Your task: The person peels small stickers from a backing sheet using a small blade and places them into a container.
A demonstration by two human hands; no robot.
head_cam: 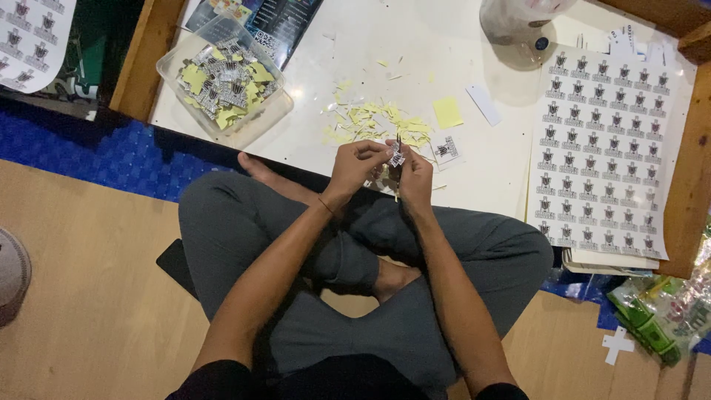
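Between both hands' pinching fingers [381,152] sits one small black-and-white paper sticker [396,155]; beyond them, a clear plastic tub [275,111] holds many finished, a printed sheet [601,152] remains uncut.

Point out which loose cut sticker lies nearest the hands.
The single sticker lying flat on the white table, just beyond the right hand; the other cut ones sit heaped in the clear tub.

one view only: head cam, worn by seated person, looking steeply down, near top-down. close range, arms and crossed legs fill lower centre of frame. low white worktop [385,44] lies ahead at top, floor at the sides. no 2nd view, so no shared area.
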